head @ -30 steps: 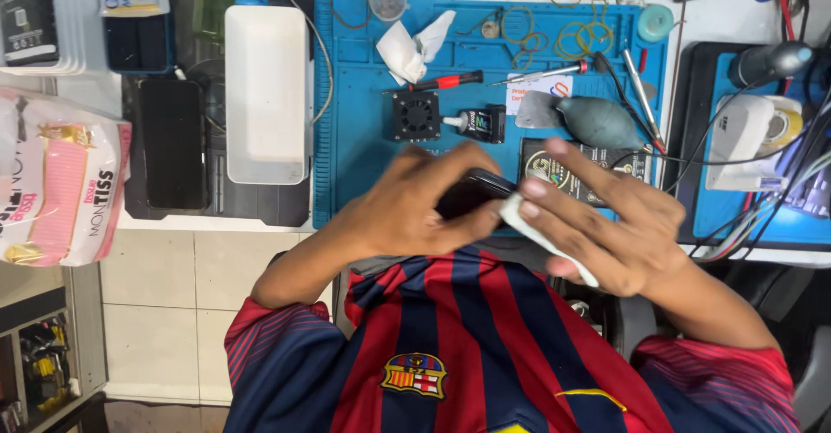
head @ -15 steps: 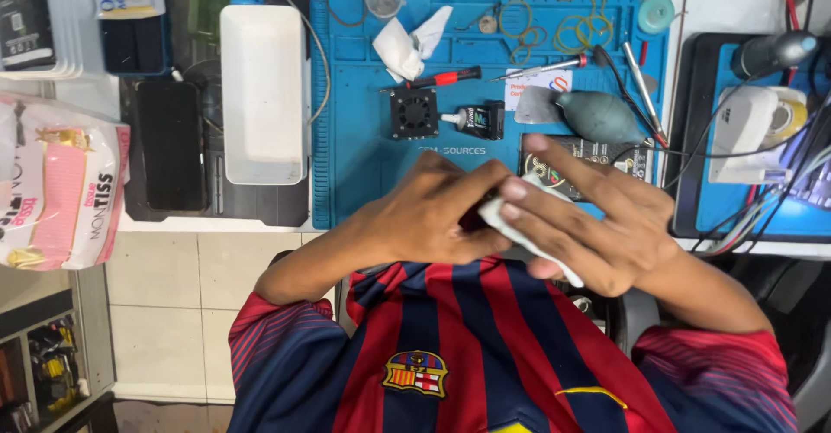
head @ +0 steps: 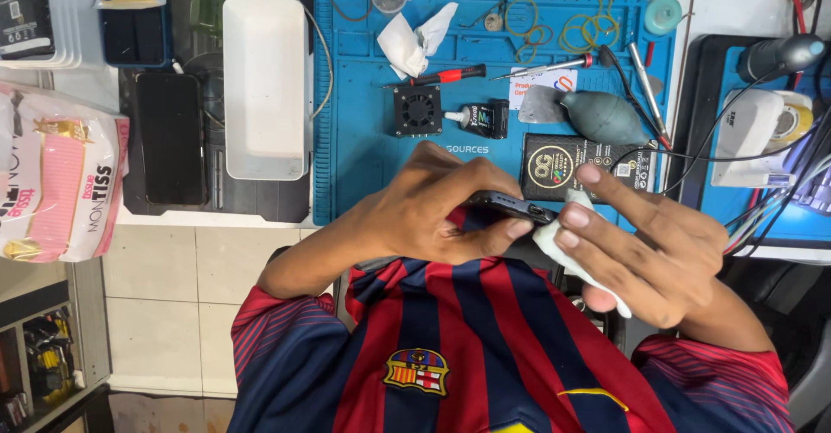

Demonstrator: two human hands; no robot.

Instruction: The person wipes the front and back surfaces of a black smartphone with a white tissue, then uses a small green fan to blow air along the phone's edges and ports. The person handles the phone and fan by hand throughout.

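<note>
Over your lap, just off the tabletop (head: 216, 218): your left hand (head: 433, 204) clamps the phone (head: 511, 208) edge-up; your right hand (head: 645, 251) pinches a wipe (head: 563, 247) against its end. Nothing beneath it, so hard rubbing could slip it floorward.

Far to the left of your left hand (head: 433, 204) lies a soft pink and white tissue pack (head: 56, 182). Just above your right hand (head: 649, 243) lies a flat black box with a gold round emblem (head: 576, 166), and a small white card with an orange and blue print (head: 544, 83) lies further up. Up-left of your left hand, a black phone (head: 170, 137) lies with its dark screen up.
</note>
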